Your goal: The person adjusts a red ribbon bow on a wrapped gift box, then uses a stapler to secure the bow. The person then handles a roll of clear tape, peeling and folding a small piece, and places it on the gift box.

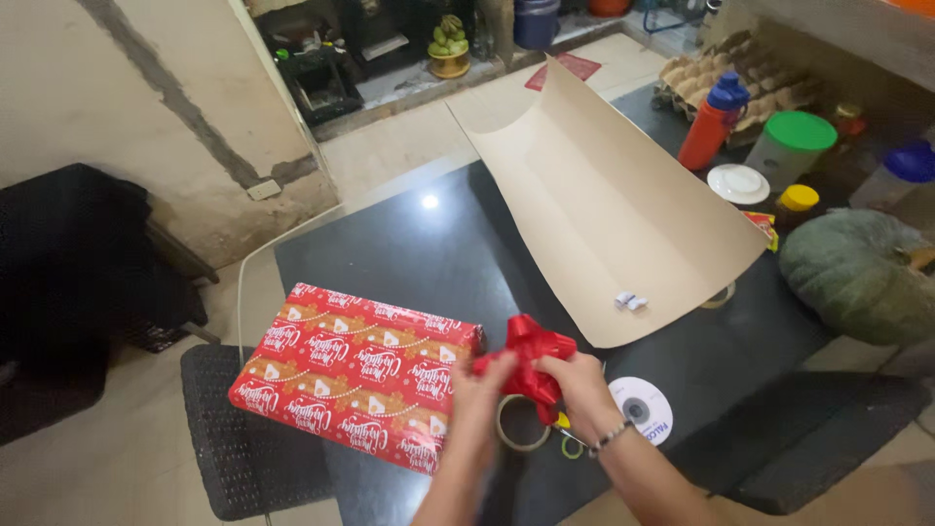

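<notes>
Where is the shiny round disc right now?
In the head view, the shiny round disc lies flat on the dark glass table, just right of the right hand, below the curled tan paper sheet.

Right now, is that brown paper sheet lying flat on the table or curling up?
Curling up. The brown sheet rests on the table along its near edge, while its far side lifts and bends upward like a trough.

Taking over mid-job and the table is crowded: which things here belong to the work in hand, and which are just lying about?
In the work:
left hand and right hand on the red ribbon bow
wrapped gift box
tape roll
scissors, mostly hidden
curled brown paper sheet

Lying about:
disc
orange bottle
green-lidded tub
egg trays
squash
</notes>
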